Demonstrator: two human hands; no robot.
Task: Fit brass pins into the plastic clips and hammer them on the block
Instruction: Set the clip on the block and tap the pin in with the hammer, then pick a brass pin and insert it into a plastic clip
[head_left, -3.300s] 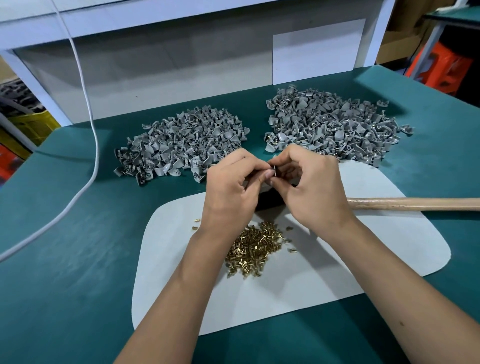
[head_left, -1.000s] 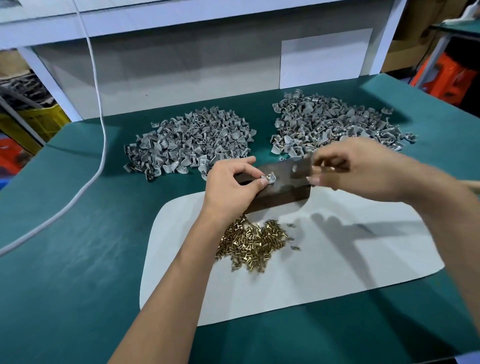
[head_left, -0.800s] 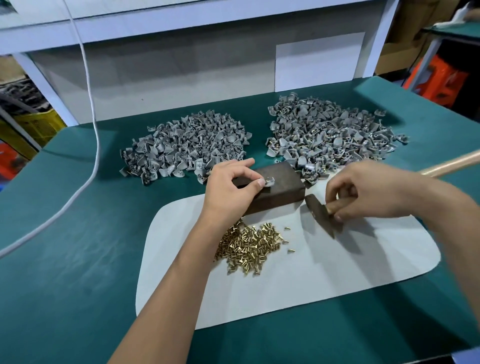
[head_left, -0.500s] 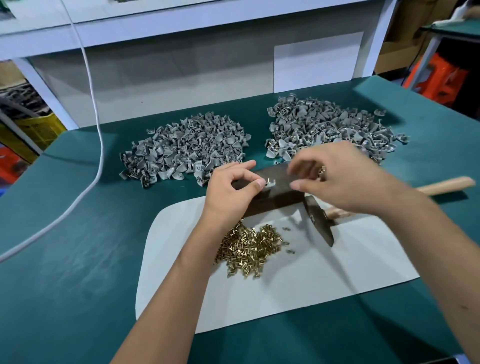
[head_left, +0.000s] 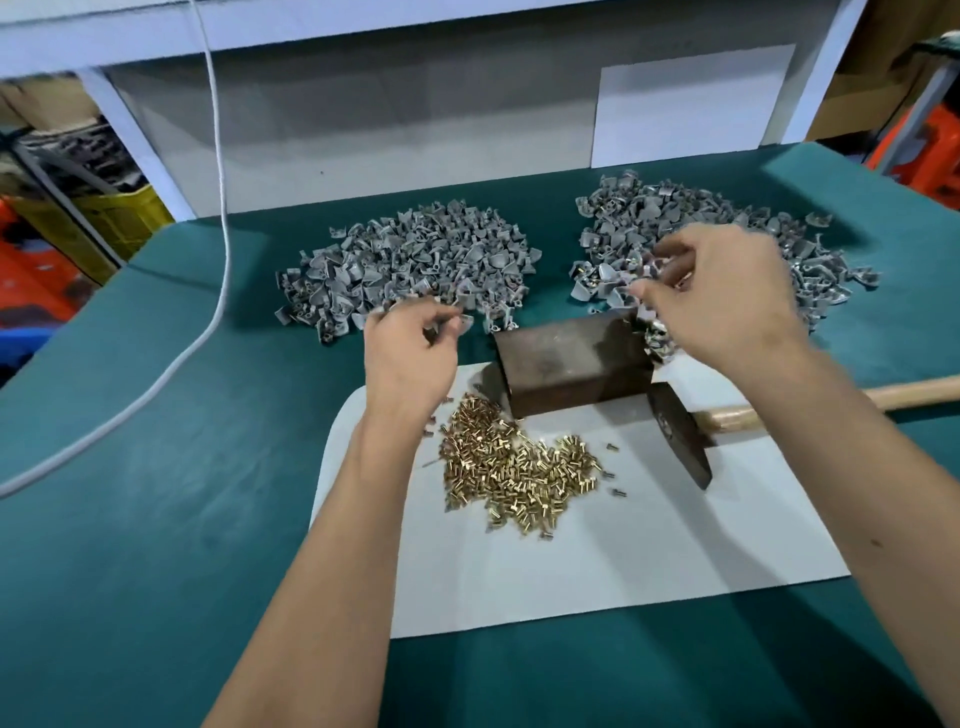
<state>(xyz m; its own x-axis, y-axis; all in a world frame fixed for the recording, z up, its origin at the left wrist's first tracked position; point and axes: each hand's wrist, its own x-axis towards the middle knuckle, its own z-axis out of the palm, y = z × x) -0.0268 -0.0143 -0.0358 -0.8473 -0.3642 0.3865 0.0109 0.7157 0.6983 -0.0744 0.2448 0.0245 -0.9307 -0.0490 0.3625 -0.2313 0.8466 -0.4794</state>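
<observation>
A dark metal block (head_left: 569, 361) sits at the far edge of a white mat (head_left: 597, 545) on a green table (head_left: 156, 519). Its top face is bare. Just in front of the block, a loose heap of small brass pins (head_left: 514, 467) lies on the mat. A hammer (head_left: 680, 441) lies to the right of the block, its dark head on the mat and its wooden handle pointing right.

Beyond the mat are 2 heaps of grey plastic clips. The left heap (head_left: 410, 270) lies behind the left hand (head_left: 410, 353), which reaches to the heap's near edge with its fingers curled round a clip at the fingertips. The right heap (head_left: 691, 249) lies behind the block, and its near clips show brass. The right hand (head_left: 722, 301) hovers over this heap's near edge; its fingers are curled and blurred, and I cannot tell whether they hold anything.

A white cord (head_left: 218, 208) hangs down at the left and trails across the table.
</observation>
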